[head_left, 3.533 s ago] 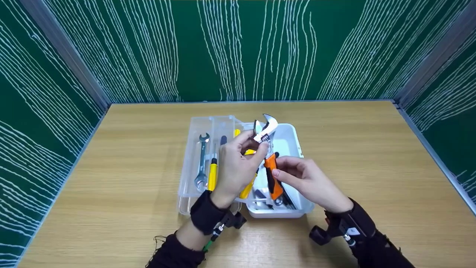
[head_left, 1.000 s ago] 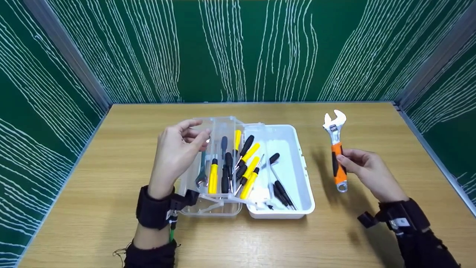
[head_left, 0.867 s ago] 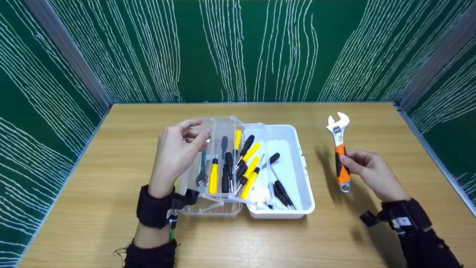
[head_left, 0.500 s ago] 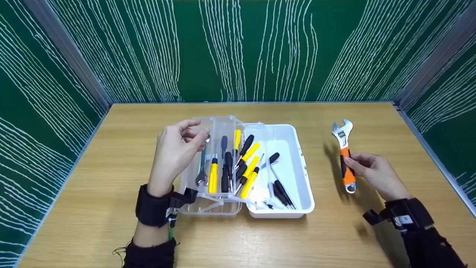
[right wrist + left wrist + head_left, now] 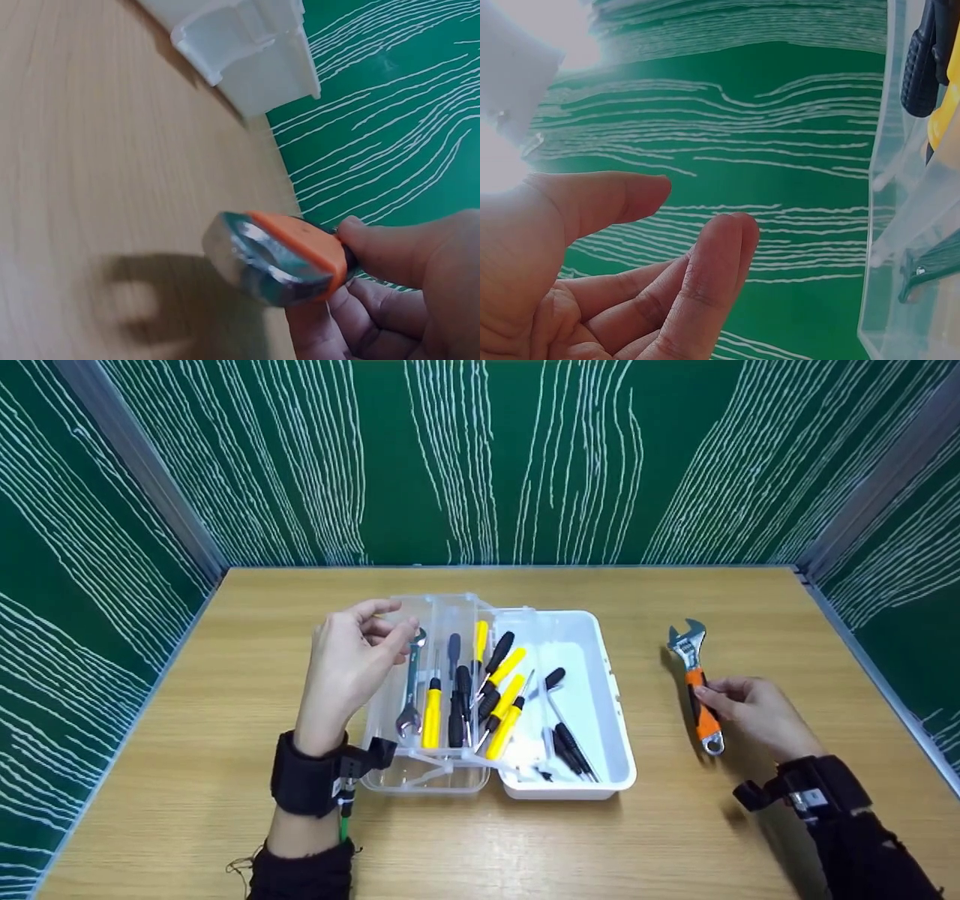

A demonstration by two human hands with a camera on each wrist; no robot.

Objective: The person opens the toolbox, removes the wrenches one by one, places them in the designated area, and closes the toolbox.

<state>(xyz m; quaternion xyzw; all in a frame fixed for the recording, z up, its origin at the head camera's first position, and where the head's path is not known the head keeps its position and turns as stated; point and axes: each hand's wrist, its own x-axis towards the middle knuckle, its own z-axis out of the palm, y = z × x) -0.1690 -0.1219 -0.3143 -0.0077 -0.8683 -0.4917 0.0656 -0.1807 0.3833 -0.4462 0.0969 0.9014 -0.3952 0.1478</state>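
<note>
My right hand [image 5: 761, 716] pinches an adjustable wrench [image 5: 703, 701] by its orange-and-black handle, right of the toolbox. The wrench's steel head points away from me, and its shadow lies close beside it. In the right wrist view the ringed end of the adjustable wrench [image 5: 262, 262] faces the camera, a little above the tabletop. My left hand [image 5: 349, 664] hovers over the left side of the clear tray [image 5: 375, 742]. Its thumb and fingers are bent but apart, with nothing between them, as the left hand [image 5: 652, 277] in the left wrist view confirms. An open-end wrench [image 5: 411, 690] lies partly beneath that hand.
The white toolbox [image 5: 619, 735] stands mid-table with its clear tray folded out left. Several yellow and black screwdrivers [image 5: 504, 727] fill the tray and box. Green walls with white lines [image 5: 510, 465] enclose the wooden table [image 5: 750, 607] at the back and sides.
The right hand has carried the adjustable wrench from above the toolbox to the right, then lowered it toward the table. The left hand has let go of the wrench's head and moved left.
</note>
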